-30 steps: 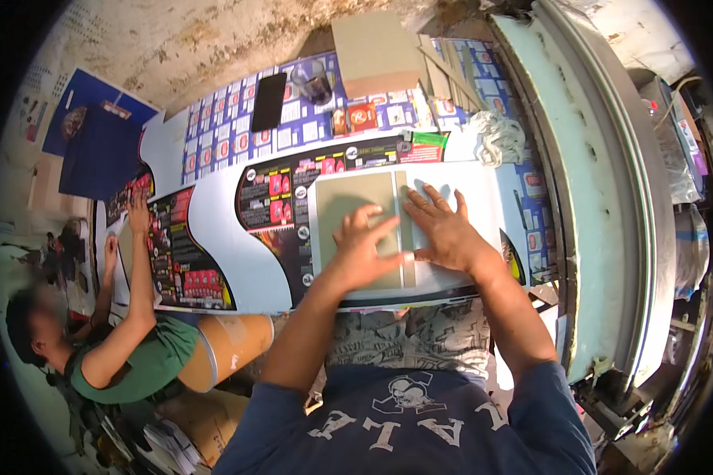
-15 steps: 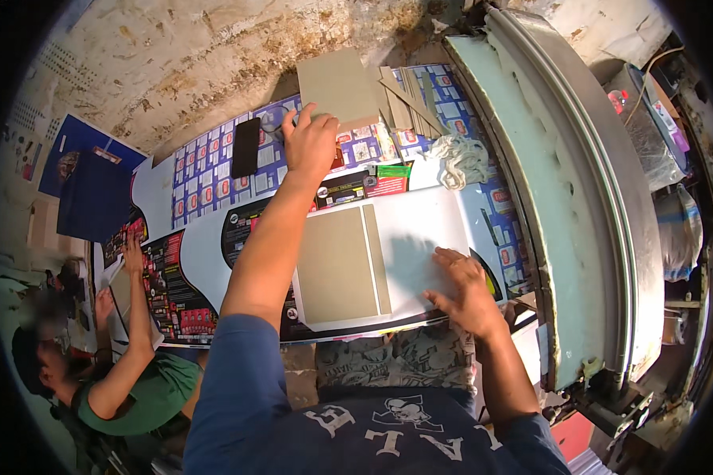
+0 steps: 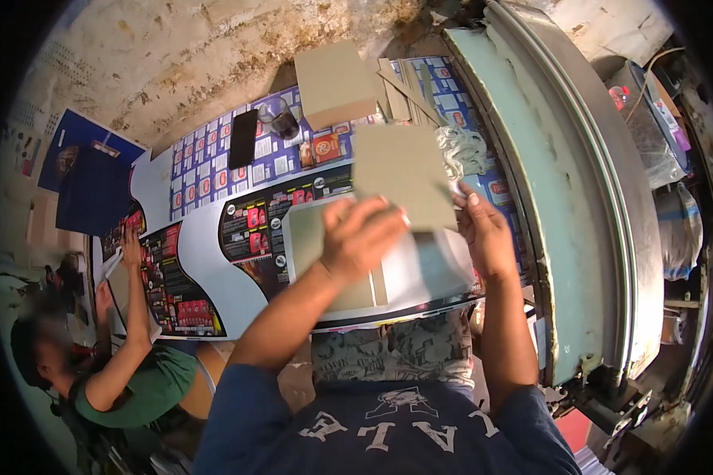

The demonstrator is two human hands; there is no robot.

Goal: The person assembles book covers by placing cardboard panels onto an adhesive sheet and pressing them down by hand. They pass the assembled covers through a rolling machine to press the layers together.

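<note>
My left hand [image 3: 364,237] is closed on the near edge of a grey-beige cardboard panel [image 3: 400,166], tilted above the table. At the panel's right edge, my right hand [image 3: 485,236] has its fingers curled and touching it. Beneath lies a white sheet [image 3: 440,277], with the panel's shadow across it. Another cardboard panel [image 3: 317,233] and a narrow cardboard strip [image 3: 379,286] lie on this sheet, partly hidden by my left hand and forearm. A stack of similar panels [image 3: 337,79] sits at the back of the table.
A black phone [image 3: 243,138] and a glass of dark liquid [image 3: 280,120] stand left of the stack. Cardboard strips [image 3: 408,91] and a white rag bundle [image 3: 461,150] lie to its right. A large green-grey machine [image 3: 562,198] borders the right side. A co-worker in green [image 3: 139,392] works at left.
My left hand has come back from the stack with a cardboard panel and now holds it over the white sheet. My right hand has lifted off the sheet to the panel's edge.
</note>
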